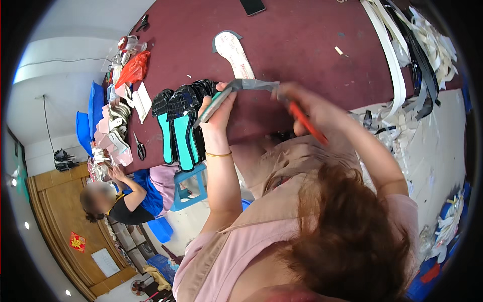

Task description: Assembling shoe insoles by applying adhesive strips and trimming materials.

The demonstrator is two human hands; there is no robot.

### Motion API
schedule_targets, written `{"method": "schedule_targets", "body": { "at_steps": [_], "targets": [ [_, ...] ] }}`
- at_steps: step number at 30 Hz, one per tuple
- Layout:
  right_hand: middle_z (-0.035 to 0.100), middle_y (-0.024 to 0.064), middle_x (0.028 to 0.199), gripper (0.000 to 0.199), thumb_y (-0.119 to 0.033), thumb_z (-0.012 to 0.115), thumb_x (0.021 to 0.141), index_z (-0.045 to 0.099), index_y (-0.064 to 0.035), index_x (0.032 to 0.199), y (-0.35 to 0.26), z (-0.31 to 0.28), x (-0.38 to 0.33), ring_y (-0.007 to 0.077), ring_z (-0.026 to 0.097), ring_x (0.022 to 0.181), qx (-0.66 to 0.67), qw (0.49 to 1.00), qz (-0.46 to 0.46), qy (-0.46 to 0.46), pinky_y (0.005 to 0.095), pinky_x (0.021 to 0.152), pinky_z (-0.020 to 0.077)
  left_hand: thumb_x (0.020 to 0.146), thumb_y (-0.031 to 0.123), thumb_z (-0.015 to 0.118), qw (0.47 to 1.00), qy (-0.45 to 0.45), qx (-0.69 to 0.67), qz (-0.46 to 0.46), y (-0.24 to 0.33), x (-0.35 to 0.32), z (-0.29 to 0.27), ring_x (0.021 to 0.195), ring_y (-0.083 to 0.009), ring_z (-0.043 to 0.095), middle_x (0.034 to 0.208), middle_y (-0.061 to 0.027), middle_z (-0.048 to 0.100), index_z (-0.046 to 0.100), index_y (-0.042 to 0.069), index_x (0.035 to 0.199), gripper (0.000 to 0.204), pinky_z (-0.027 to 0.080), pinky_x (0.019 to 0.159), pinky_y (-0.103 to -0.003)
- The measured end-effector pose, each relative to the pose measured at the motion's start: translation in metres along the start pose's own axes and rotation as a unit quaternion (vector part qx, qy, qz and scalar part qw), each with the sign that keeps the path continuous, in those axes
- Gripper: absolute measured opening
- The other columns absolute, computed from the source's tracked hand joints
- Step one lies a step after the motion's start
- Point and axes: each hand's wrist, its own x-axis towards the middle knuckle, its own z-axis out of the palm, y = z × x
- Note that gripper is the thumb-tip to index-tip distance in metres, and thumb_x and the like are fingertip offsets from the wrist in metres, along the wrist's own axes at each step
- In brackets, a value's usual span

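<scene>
My left hand [220, 111] is closed around a flat sole-shaped piece [214, 107] with a teal face and a grey edge, held tilted above the table's near edge. From its top a grey strip [256, 84] stretches across to my right hand [309, 105]. That hand, smeared by motion, grips a red-handled tool [308, 125]; its working end is hidden, so I cannot tell its kind. Beside my left hand lies a pile of teal sole-shaped pieces [184, 143] with black wrapped ends. Beyond both hands rests a white sole-shaped piece [237, 55] with a grey edge at its rounded end.
On the dark red table [302, 45] lie a phone [252, 6], scissors [140, 147] and a red plastic bag [133, 69]. White and black strips [397, 60] hang at the right. A co-worker [126, 199] sits at the left, near stacked pale pieces [116, 123] and a blue stool [190, 189].
</scene>
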Motion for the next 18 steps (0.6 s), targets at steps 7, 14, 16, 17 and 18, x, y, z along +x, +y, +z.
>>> {"method": "schedule_targets", "body": {
  "at_steps": [7, 14, 16, 17, 18],
  "targets": [
    [0.047, -0.0035, 0.068, 0.037, -0.026, 0.055, 0.09, 0.047, -0.0035, 0.118, 0.033, 0.05, -0.003, 0.0039, 0.045, 0.062, 0.293, 0.956, 0.015, -0.01, 0.0185, 0.055, 0.0351, 0.073, 0.005, 0.041, 0.996, 0.028, -0.076, -0.039, -0.013, 0.003, -0.001, 0.09, -0.0281, 0.044, 0.09, -0.0154, 0.044, 0.041, -0.007, 0.095, 0.025, 0.035, 0.092, -0.045],
    [0.046, -0.0048, 0.065, 0.03, -0.035, 0.059, 0.086, 0.055, -0.0066, 0.096, 0.001, 0.044, 0.02, 0.0029, 0.043, 0.053, 0.171, 0.98, 0.064, 0.085, 0.0202, 0.045, 0.0338, 0.084, 0.016, 0.043, 0.997, -0.052, -0.013, -0.049, -0.004, -0.009, -0.013, 0.092, -0.0301, 0.044, 0.093, -0.0178, 0.046, 0.041, -0.006, 0.1, 0.027, 0.035, 0.092, -0.047],
    [0.048, -0.0049, 0.067, 0.029, -0.035, 0.062, 0.084, 0.056, -0.0084, 0.094, -0.005, 0.018, 0.05, 0.0013, 0.042, 0.054, 0.119, 0.975, 0.046, 0.18, 0.0192, 0.045, 0.0333, 0.085, 0.018, 0.047, 0.996, -0.051, -0.053, -0.041, 0.005, -0.005, -0.022, 0.095, -0.0306, 0.044, 0.095, -0.0184, 0.047, 0.042, -0.007, 0.103, 0.031, 0.035, 0.093, -0.048],
    [0.053, -0.0007, 0.066, 0.032, -0.035, 0.063, 0.083, 0.058, -0.007, 0.098, 0.001, -0.006, 0.068, 0.011, 0.051, 0.055, 0.008, 0.982, 0.058, 0.178, 0.0254, 0.052, 0.0427, 0.086, 0.02, 0.05, 0.994, -0.047, -0.092, -0.037, 0.005, -0.005, -0.023, 0.098, -0.0311, 0.045, 0.098, -0.019, 0.049, 0.042, -0.007, 0.106, 0.034, 0.035, 0.094, -0.048],
    [0.06, 0.0103, 0.084, 0.038, -0.033, 0.063, 0.082, 0.056, -0.0066, 0.11, 0.014, -0.031, 0.076, 0.0272, 0.061, 0.074, -0.376, 0.891, 0.006, 0.255, 0.0357, 0.068, 0.0489, 0.087, 0.021, 0.054, 0.995, -0.077, -0.034, -0.047, -0.003, -0.005, -0.025, 0.106, -0.0316, 0.046, 0.108, -0.0174, 0.052, 0.043, -0.006, 0.114, 0.04, 0.035, 0.099, -0.049]
  ]
}}
